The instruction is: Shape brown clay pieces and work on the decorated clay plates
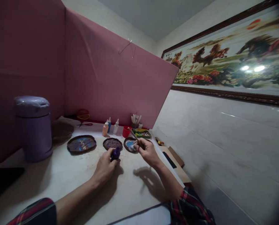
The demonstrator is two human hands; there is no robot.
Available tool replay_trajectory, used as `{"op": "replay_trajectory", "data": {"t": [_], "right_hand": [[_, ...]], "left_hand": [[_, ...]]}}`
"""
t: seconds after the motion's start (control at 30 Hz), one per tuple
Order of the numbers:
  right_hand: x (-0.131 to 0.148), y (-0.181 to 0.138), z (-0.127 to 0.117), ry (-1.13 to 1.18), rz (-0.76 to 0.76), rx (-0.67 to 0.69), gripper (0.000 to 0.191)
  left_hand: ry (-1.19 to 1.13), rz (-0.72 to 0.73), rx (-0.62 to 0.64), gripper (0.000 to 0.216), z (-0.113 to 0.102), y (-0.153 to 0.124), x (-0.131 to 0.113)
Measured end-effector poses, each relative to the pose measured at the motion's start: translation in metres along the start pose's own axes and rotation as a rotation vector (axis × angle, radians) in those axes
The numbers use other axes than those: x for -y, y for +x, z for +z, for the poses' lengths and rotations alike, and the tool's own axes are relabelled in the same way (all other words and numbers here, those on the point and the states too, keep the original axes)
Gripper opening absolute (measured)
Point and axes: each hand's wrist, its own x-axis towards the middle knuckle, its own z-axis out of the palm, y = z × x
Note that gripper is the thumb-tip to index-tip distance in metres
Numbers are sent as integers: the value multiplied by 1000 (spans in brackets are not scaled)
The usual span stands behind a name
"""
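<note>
My left hand (104, 165) is closed around a small dark purple bottle (116, 153), held just above the table in front of the middle brown disc (111, 143). My right hand (149, 152) pinches a thin stick (133, 134), which looks like a paintbrush and slants up to the left. A small pale piece (132, 147) shows by its fingertips, too blurred to name. Behind those fingers lies a smaller brown disc (124, 144) with light blue paint, partly hidden. To the left, a larger brown disc (69, 149) carries blue and white streaks.
Small dropper bottles (105, 128), a red cup (126, 132), a pen holder (135, 122) and a green box (142, 133) line the back. Red-handled scissors (85, 124) lie near the pink partition (120, 81). A purple flask (36, 131) stands left. Cardboard (177, 168) lies right.
</note>
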Motion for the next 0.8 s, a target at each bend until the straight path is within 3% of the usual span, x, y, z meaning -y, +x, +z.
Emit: {"op": "replay_trajectory", "data": {"t": [0.07, 0.23, 0.5, 0.67, 0.8], "right_hand": [[20, 6, 0, 54, -29, 19, 17], [52, 14, 6, -110, -124, 116, 11], [51, 13, 15, -342, -194, 174, 10], [57, 18, 19, -610, -81, 157, 18], [64, 23, 7, -551, -54, 247, 13]], "left_hand": [[0, 35, 35, 33, 2, -1, 1], [-67, 91, 62, 34, 3, -5, -4], [-164, 134, 35, 35, 2, -8, -12], [-143, 148, 0, 33, 3, -9, -11], [-124, 124, 3, 34, 2, -9, -13]]}}
